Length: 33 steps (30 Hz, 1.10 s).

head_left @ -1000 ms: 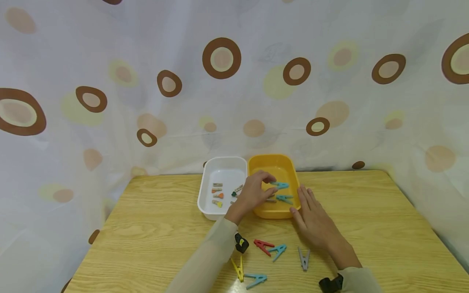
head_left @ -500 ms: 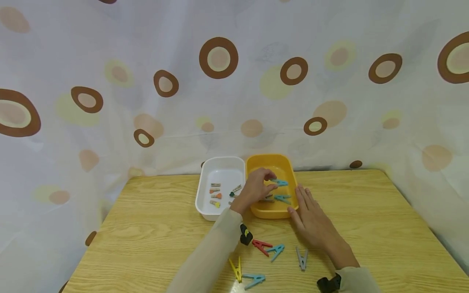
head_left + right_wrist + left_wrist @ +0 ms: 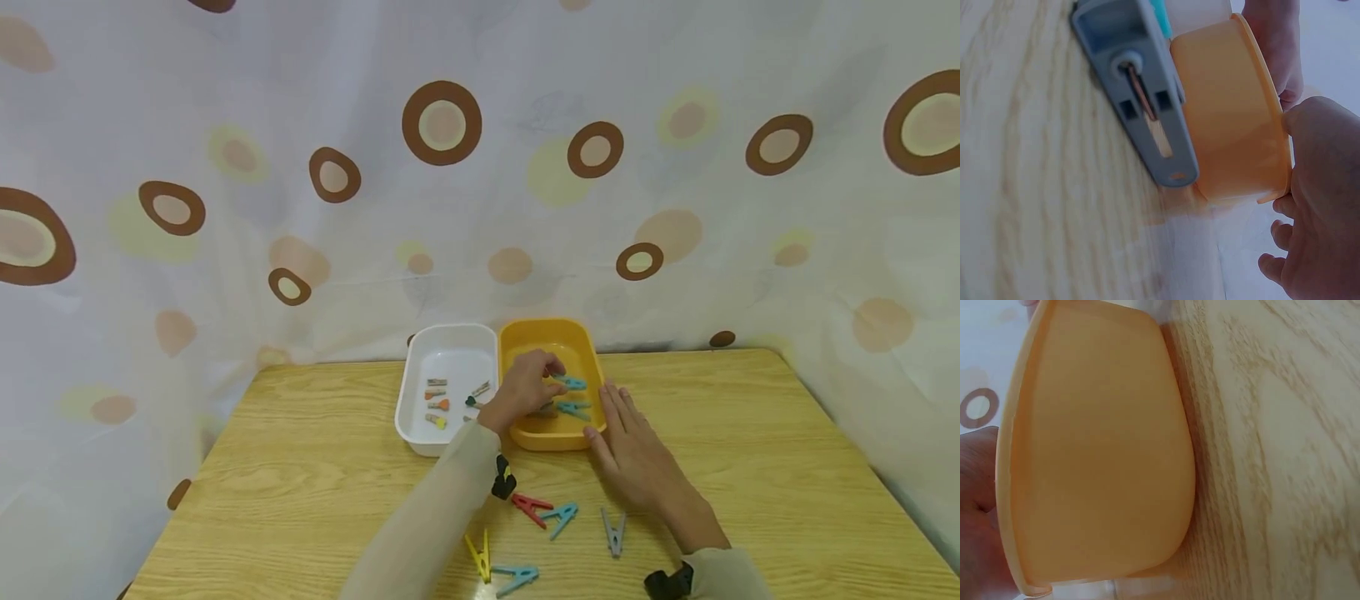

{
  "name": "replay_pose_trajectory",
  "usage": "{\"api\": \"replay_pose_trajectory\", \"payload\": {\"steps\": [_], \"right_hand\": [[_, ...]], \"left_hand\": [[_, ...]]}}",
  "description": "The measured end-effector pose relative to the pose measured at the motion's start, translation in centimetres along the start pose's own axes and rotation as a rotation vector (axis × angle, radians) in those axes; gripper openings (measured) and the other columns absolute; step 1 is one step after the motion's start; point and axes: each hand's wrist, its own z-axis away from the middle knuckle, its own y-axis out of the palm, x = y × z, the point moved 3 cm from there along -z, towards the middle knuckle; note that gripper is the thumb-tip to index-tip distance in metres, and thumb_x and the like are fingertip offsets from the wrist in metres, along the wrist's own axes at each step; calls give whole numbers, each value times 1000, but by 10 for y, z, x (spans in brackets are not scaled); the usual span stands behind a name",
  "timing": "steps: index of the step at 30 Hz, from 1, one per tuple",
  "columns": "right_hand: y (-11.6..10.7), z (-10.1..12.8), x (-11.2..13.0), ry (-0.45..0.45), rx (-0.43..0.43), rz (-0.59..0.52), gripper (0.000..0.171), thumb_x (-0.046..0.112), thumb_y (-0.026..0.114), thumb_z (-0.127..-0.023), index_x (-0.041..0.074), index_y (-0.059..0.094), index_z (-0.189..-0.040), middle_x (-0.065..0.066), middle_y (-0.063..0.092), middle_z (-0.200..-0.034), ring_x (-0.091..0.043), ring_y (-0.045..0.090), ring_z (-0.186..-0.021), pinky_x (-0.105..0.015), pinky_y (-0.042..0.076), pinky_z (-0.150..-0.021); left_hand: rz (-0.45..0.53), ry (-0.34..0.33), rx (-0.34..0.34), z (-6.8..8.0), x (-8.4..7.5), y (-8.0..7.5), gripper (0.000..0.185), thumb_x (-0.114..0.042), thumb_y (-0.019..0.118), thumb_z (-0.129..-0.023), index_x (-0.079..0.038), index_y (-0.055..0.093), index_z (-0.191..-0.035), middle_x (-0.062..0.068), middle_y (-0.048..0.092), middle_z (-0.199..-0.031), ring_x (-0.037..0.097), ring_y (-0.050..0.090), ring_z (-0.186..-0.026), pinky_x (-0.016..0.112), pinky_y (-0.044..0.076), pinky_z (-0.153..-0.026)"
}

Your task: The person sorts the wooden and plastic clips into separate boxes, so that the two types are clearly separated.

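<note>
My left hand (image 3: 521,390) is inside the yellow tray (image 3: 553,443), pinching a light blue clothespin (image 3: 574,383) between fingertips and thumb. Just below that clothespin, a second blue clothespin (image 3: 574,407) lies on the tray floor. Small wooden clips in the tray are partly covered by the left hand. At the right rim rests my right hand (image 3: 639,463), fingers straight and thumb near the front corner. In the left wrist view, the tray's outer wall (image 3: 1100,444) hides most of the left hand (image 3: 982,487).
A white tray (image 3: 456,340) with several small wooden clips stands left of the yellow one. On the table in front lie a red clothespin (image 3: 531,507), blue ones (image 3: 516,577), a yellow one (image 3: 482,558) and a grey one (image 3: 614,535). A patterned cloth hangs behind.
The left hand and its blue clothespin have shifted slightly right within the yellow tray, rising a little and then lowering. The right hand stays at the rim; the whole view has drifted slightly.
</note>
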Motion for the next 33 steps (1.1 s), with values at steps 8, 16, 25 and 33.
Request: {"api": "replay_pose_trajectory", "payload": {"steps": [8,16,25,33], "right_hand": [[2,-1,0,-1,0,6,72,40,37,-112,-7,15,-161,-25,16,-167,-46,16,-153,-63,24,-118],[2,0,1,4,11,8,71,41,36,-112,-7,15,-161,-25,15,-168,-45,15,-153,-62,24,-119],[0,0,0,6,18,10,72,41,36,-112,-7,14,-161,-25,14,-168,-46,14,-153,-64,24,-118],[2,-2,-2,2,28,4,73,42,36,-112,-7,13,-161,-26,13,-168,-46,13,-154,-64,24,-118]], "left_hand": [[-9,-36,2,-3,2,7,22,-21,78,-94,-9,73,-113,2,68,-111,18,62,-100,23,52,-87],[-1,-20,26,-7,4,10,40,-20,77,-95,-10,66,-131,6,69,-120,22,64,-109,28,52,-93],[27,49,13,0,-1,-4,31,-16,74,-97,-8,68,-126,7,70,-117,22,67,-107,23,53,-91],[52,79,21,19,-7,-17,29,-17,72,-98,-7,68,-126,7,70,-118,21,65,-106,22,52,-91]]}}
